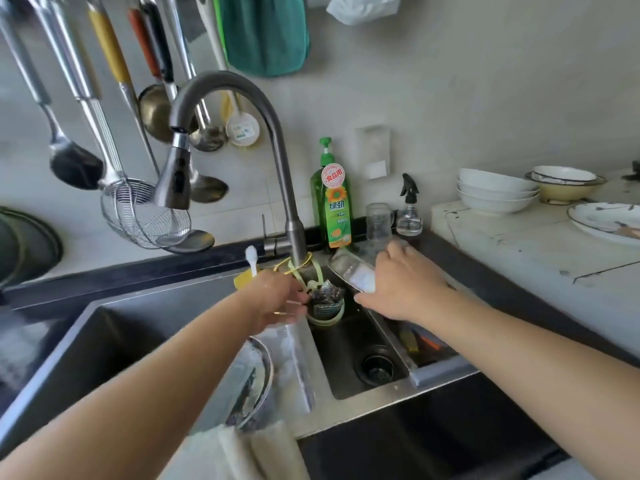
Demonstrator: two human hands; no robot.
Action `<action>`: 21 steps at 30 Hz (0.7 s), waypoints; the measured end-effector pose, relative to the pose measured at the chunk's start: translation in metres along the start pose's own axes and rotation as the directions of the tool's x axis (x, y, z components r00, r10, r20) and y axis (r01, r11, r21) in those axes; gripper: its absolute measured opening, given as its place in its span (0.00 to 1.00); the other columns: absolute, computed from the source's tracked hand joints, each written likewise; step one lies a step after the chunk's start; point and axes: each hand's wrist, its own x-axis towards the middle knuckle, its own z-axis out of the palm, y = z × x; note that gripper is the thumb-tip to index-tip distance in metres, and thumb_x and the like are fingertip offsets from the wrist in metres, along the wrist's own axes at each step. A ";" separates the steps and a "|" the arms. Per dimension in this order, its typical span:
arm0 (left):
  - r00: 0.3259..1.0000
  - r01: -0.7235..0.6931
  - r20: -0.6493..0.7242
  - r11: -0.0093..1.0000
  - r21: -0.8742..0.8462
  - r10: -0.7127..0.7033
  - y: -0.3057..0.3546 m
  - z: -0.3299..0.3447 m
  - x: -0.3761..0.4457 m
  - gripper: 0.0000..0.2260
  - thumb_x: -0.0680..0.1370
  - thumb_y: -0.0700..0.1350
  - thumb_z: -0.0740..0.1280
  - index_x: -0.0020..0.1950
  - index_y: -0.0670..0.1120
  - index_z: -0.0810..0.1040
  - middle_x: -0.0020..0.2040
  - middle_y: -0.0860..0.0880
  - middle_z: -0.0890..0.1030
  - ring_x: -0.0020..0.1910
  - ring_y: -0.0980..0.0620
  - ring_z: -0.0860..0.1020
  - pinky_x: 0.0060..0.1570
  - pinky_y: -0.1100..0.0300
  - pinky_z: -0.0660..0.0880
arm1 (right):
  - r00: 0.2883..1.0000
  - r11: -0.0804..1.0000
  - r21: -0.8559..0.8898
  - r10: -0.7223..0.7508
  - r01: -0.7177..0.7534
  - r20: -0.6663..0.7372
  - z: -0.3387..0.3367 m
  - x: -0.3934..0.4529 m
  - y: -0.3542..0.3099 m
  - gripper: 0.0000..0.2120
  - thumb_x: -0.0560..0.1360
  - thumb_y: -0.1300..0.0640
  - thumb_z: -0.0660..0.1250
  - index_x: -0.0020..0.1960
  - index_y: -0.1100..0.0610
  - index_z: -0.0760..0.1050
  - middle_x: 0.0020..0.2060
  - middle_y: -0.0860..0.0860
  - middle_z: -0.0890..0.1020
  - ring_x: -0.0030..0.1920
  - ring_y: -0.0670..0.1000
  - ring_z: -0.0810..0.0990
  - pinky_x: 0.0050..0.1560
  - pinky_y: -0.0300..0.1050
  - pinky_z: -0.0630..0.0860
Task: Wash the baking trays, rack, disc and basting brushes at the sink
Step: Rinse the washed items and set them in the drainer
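Head view looks down on a two-basin stainless sink (367, 393) with one tall brushed-metal gooseneck faucet (242, 98) at the far rim. Two bare hands reach in. The left hand (277, 299) has its fingers curled at a small hanging basket (325, 303) of pale green bands, tied to the faucet base, with a crumpled metal scourer inside; whether its grip pinches the basket or the scourer I cannot tell. The right hand (405, 285) has its grip closed round the edge of one flat, shiny metal baking tray (353, 271), tilted over the far right corner of the smaller basin. At the near left, leaning on the divider, stand one round metal disc (256, 379) and one rectangular sudsy tray (294, 362), both wet. Orange and yellow handles, blurred, lie in a narrow trough at the right of the sink. One white toothbrush (251, 259) stands upright behind the left hand. On the far rim stand one green plastic dish-soap bottle (330, 202), one clear glass jar (379, 221) and one small clear spray bottle (409, 209). On the pale right surface (519, 244) sit three stacked white bowls (495, 190), one enamel basin and one plate. Steel ladles and one wire skimmer (145, 213) hang on the far left wall.
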 end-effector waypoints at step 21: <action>0.862 0.440 -0.496 0.640 0.630 -0.105 -0.202 -0.214 0.038 0.14 0.81 0.41 0.61 0.65 0.41 0.77 0.60 0.40 0.80 0.59 0.39 0.80 0.57 0.50 0.79 | 0.953 0.848 0.530 -0.159 -0.002 0.259 0.124 0.048 -0.220 0.17 0.79 0.52 0.67 0.63 0.60 0.80 0.64 0.58 0.79 0.62 0.60 0.78 0.63 0.54 0.76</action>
